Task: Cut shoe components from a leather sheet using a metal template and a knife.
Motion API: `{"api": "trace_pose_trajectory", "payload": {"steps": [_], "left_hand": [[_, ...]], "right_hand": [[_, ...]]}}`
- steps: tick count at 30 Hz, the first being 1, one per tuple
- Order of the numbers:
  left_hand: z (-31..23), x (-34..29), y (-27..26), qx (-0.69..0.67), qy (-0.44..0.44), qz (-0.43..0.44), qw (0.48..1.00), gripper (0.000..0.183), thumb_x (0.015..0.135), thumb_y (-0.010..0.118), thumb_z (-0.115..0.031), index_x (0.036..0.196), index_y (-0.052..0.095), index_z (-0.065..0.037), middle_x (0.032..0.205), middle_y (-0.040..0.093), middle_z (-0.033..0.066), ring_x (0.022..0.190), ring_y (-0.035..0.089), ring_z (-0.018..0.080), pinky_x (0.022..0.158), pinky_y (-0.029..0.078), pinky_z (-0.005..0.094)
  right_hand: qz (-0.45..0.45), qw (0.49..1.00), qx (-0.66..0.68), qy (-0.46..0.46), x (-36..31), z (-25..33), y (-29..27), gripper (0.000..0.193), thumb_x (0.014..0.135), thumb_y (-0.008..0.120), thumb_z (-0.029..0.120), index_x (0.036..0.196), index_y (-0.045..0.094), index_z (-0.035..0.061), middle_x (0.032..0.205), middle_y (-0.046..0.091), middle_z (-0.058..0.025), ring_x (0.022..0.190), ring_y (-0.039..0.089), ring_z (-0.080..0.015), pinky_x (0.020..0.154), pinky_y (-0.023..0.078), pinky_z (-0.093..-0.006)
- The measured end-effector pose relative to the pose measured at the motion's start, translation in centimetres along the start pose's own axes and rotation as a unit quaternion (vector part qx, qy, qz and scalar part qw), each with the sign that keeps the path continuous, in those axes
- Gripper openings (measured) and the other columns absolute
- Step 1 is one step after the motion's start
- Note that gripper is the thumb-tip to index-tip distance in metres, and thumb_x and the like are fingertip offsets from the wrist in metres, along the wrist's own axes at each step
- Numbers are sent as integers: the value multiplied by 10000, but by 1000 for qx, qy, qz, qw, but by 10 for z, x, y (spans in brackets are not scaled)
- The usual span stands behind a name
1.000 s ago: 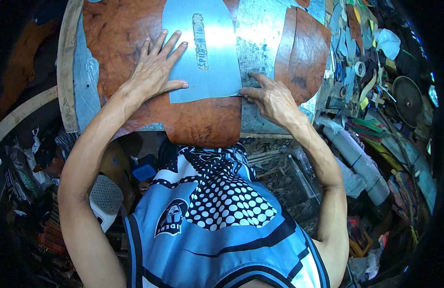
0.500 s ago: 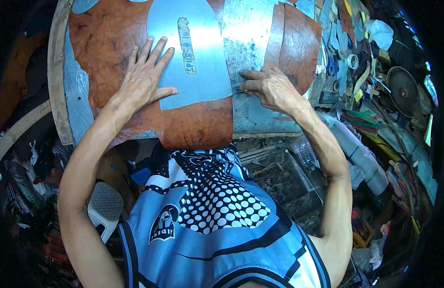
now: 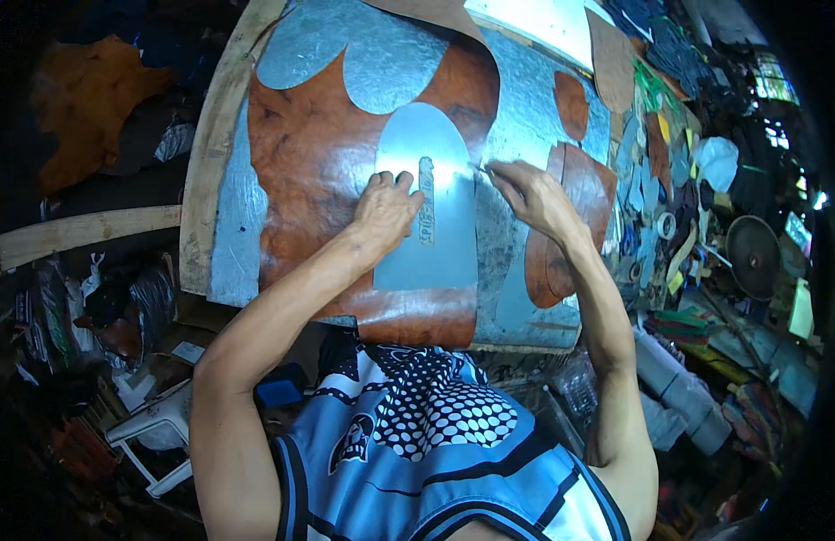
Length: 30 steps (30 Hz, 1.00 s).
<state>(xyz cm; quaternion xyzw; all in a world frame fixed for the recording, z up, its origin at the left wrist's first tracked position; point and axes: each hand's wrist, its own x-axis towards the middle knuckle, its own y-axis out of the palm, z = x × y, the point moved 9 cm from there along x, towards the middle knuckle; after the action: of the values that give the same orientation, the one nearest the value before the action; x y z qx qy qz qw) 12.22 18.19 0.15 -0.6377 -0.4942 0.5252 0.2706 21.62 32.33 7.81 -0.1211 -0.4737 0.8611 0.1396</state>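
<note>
A grey arch-shaped template (image 3: 454,257) with a strip of tape on it lies on a brown leather hide (image 3: 300,203). My left hand (image 3: 386,215) presses on the template's left side, fingers apart and slightly bent, holding nothing. Beside the template's upper right edge, my right hand (image 3: 533,197) pinches a small thin tool (image 3: 479,168), its tip at the leather's edge. Most of this tool is hidden by the fingers, so its kind cannot be made out.
Under the hide is a grey metal-like sheet (image 3: 517,99) on a wood-edged table (image 3: 206,198). Cut leather pieces (image 3: 584,194) lie right of my hand. A round fan (image 3: 754,257) stands farther right, near a tape roll (image 3: 666,224). A white plastic stool (image 3: 156,424) is at lower left.
My right hand has moved up along the template's right edge, from its lower corner toward the curved top. My left hand stays on the template, its fingers more bent. The whole view has shifted.
</note>
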Motion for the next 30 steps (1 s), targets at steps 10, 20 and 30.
{"api": "trace_pose_trajectory", "payload": {"steps": [10,20,30], "left_hand": [[7,28,-8,163,-15,34,986,911,588,877,-439,1322,457,-99,1514,280,240,1094,533,307,909,409,388],[10,31,-6,85,-22,63,994,832,611,885,-328,1297,480,-85,1521,249,245,1106,509,318,925,392,404],[7,32,-7,59,-20,51,997,812,598,890,-282,1281,498,-84,1520,247,251,1087,508,320,935,391,411]], "right_hand": [[75,975,-78,-195,169,-5,48,287,929,573,259,1153,674,109,1081,686,-108,980,647,-325,853,516,-431],[121,965,-76,-219,180,-20,58,295,942,554,276,1159,676,119,1098,684,-98,990,651,-311,872,518,-426],[142,967,-65,-201,180,-21,62,299,947,552,271,1149,678,90,1109,679,-109,1028,641,-303,904,512,-409]]}}
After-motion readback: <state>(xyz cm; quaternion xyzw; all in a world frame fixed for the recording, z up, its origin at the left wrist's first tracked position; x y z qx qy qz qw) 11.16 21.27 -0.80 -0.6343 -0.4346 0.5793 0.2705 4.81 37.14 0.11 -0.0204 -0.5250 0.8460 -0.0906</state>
